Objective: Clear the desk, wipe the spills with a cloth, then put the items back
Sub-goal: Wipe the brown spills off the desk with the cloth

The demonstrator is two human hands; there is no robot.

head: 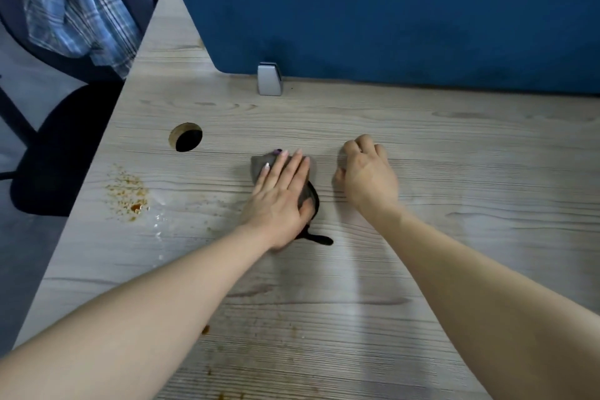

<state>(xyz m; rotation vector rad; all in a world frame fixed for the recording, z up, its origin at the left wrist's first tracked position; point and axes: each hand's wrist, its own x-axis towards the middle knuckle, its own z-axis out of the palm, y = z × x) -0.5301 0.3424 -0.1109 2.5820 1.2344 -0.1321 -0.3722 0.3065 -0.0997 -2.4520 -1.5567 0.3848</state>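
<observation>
Grey cloth (259,165) is pressed flat on the wooden desk (454,172) by the left hand (281,195), fingers straight. The right hand (367,172) is curled, holding nothing visible. Brown spills (128,193) are seen left.

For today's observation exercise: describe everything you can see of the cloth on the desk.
The cloth is small, grey, soft-looking fabric with a dark edge and a dark strip trailing toward the person. It lies bunched and flattened on the wooden desk, near its middle. The left hand presses on it with straight fingers, covering most of it. The right hand rests beside it, apart.
</observation>
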